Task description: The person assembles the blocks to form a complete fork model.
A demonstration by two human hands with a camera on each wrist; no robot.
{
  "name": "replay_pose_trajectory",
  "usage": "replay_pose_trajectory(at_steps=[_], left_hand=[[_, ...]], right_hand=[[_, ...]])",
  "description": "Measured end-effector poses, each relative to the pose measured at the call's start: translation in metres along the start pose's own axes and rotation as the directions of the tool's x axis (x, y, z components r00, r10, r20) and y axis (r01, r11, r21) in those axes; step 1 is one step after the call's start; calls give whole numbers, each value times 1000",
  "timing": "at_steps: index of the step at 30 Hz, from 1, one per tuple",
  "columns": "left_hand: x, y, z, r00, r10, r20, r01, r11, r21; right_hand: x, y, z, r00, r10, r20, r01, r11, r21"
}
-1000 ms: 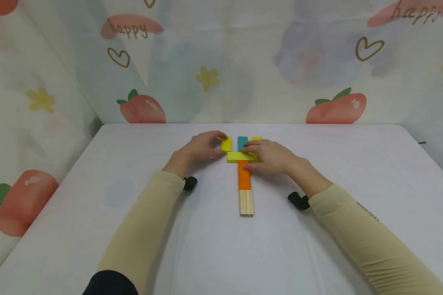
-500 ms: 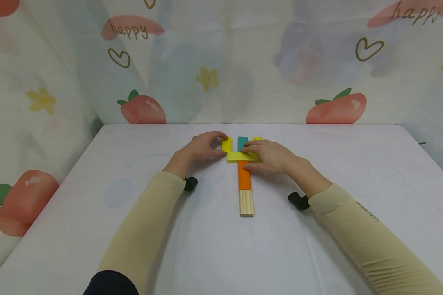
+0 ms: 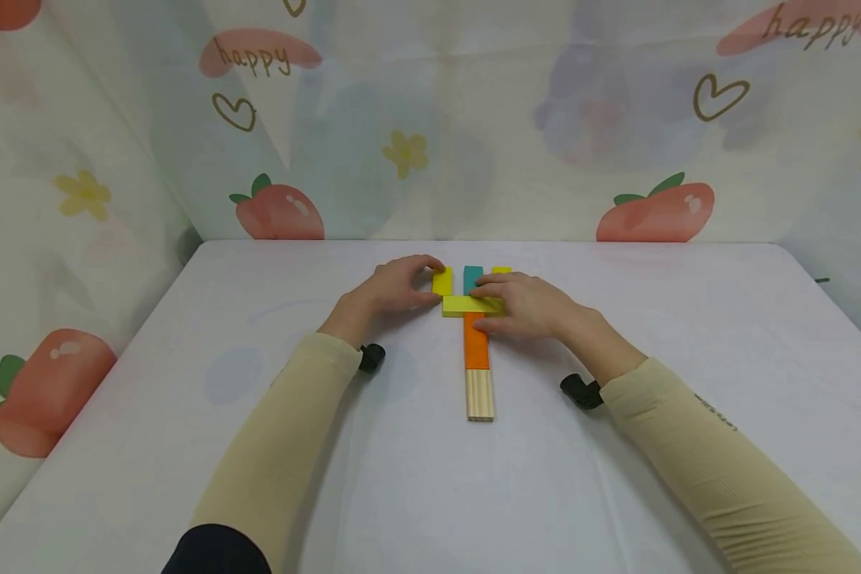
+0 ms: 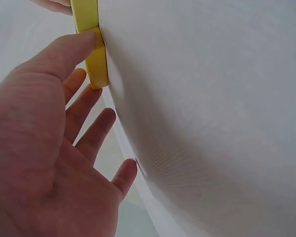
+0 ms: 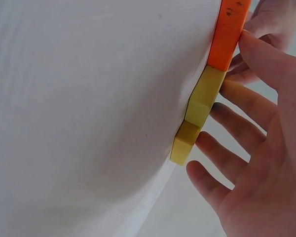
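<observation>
In the head view, flat wooden blocks lie on the white tabletop in a fork shape. My left hand (image 3: 393,285) pinches a small yellow block (image 3: 442,282) between thumb and fingers; in the left wrist view this block (image 4: 98,69) meets the crosswise yellow block (image 4: 85,14). My right hand (image 3: 534,307) rests over the crosswise block's right part, its fingers extended, the thumb at the orange block (image 3: 476,351). Beyond the crosswise block stand out a teal block (image 3: 471,278) and another small yellow block (image 3: 501,269), partly hidden by the right fingers.
A plain striped wooden block (image 3: 480,395) continues from the orange one toward me. White cloth covers the table (image 3: 416,494), and its far edge lies just past the blocks. Printed fabric (image 3: 473,96) hangs behind and at the sides.
</observation>
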State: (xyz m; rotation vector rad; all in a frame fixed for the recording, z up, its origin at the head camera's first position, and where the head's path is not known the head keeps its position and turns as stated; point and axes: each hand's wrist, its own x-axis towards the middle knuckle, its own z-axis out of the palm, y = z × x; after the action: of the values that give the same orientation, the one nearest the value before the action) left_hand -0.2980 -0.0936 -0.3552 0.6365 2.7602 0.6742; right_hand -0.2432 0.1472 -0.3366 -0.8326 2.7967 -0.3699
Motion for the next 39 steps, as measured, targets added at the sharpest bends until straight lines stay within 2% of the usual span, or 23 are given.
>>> replay_pose_trajectory(at_steps=[22, 39], left_hand=[[1, -1, 0, 1000, 20, -1, -20, 1000, 14], [0, 1, 0, 1000, 9, 4, -9, 1000, -2]], right_hand=[[0, 3, 1, 1000, -12, -5, 12, 1000, -2], [0, 3, 1, 1000, -4, -5, 4, 1000, -1]])
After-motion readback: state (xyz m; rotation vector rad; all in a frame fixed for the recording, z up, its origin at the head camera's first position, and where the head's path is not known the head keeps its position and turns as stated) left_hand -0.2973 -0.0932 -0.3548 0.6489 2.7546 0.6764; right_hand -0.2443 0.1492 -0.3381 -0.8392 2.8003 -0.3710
